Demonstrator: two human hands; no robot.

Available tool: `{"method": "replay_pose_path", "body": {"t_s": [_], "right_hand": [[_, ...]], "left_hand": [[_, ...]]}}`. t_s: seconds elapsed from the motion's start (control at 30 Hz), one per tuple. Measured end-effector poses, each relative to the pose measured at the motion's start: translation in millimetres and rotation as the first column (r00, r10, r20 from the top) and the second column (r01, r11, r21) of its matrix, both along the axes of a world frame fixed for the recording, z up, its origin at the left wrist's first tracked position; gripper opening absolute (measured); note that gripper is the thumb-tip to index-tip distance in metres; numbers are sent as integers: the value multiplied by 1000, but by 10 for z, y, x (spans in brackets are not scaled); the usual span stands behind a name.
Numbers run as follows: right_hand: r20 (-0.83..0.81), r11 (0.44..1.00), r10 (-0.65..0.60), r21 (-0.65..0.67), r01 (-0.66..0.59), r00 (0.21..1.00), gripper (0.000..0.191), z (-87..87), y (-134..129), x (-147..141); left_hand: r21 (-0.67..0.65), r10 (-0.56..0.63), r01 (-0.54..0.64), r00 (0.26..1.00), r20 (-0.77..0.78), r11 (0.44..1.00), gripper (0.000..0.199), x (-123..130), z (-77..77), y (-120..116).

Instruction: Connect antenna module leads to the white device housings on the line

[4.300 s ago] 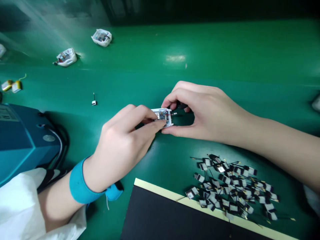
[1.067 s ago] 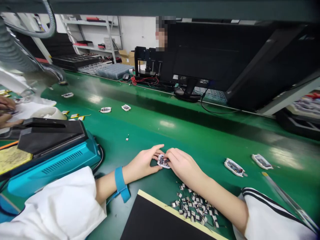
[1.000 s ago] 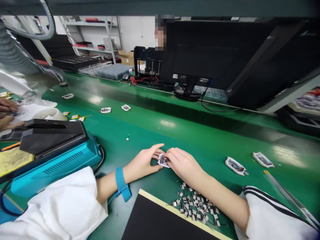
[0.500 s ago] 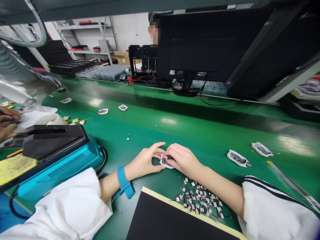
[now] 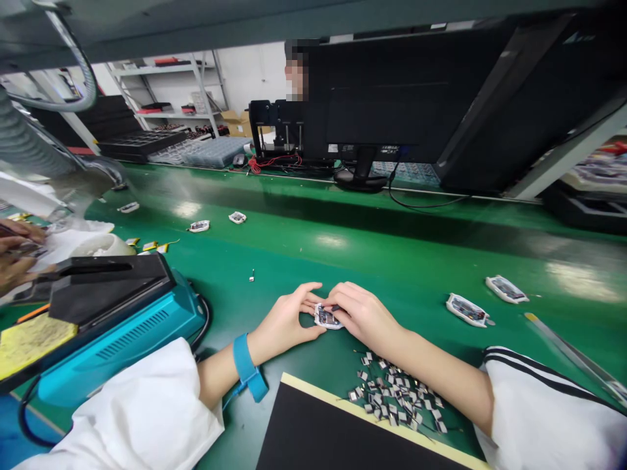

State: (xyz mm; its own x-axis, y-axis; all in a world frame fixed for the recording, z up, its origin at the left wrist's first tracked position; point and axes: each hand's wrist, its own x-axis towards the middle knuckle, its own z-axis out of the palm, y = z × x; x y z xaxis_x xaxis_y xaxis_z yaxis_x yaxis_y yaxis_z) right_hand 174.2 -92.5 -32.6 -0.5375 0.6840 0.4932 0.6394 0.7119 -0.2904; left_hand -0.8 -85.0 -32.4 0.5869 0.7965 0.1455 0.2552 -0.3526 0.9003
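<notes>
Module (image 5: 326, 318) pinched between left grip (image 5: 287, 320) and right grip (image 5: 362, 313); strips (image 5: 396, 391) remain heaped loose just below, and further modules (image 5: 467, 310) lie toward the worktop's (image 5: 392, 261) right end.

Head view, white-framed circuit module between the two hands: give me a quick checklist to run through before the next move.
Grip: white-framed circuit module held between left hand and right hand: ok.
Board surface and connections: cannot tell, fingers cover much of it.
Blue fabric wrist strap on the left wrist: ok.
Pile of small black-and-white wired pieces lying apart from both hands: ok.
Two similar white-framed modules on the green bench, apart from the hands: ok.
</notes>
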Motion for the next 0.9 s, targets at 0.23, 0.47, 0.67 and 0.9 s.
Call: {"method": "replay_pose_path", "body": {"t_s": [0.23, 0.47, 0.67, 0.9], "right_hand": [[-328, 963, -78, -271, -15, 941, 5, -101, 81, -18], [-291, 935, -88, -355, -22, 953, 11, -104, 124, -17], [-47, 980, 2, -201, -11, 999, 18, -58, 26, 61], [15, 996, 32, -80, -30, 999, 26, -54, -6, 146]], "left_hand": [[-66, 17, -17, 1000, -8, 998, 60, -16, -8, 30], [-113, 15, -16, 1000, -9, 993, 60, -19, -19, 51], [-118, 13, -13, 1000, -9, 993, 60, -21, 12, 33], [-162, 29, -30, 1000, -7, 986, 63, -25, -10, 50]]}}
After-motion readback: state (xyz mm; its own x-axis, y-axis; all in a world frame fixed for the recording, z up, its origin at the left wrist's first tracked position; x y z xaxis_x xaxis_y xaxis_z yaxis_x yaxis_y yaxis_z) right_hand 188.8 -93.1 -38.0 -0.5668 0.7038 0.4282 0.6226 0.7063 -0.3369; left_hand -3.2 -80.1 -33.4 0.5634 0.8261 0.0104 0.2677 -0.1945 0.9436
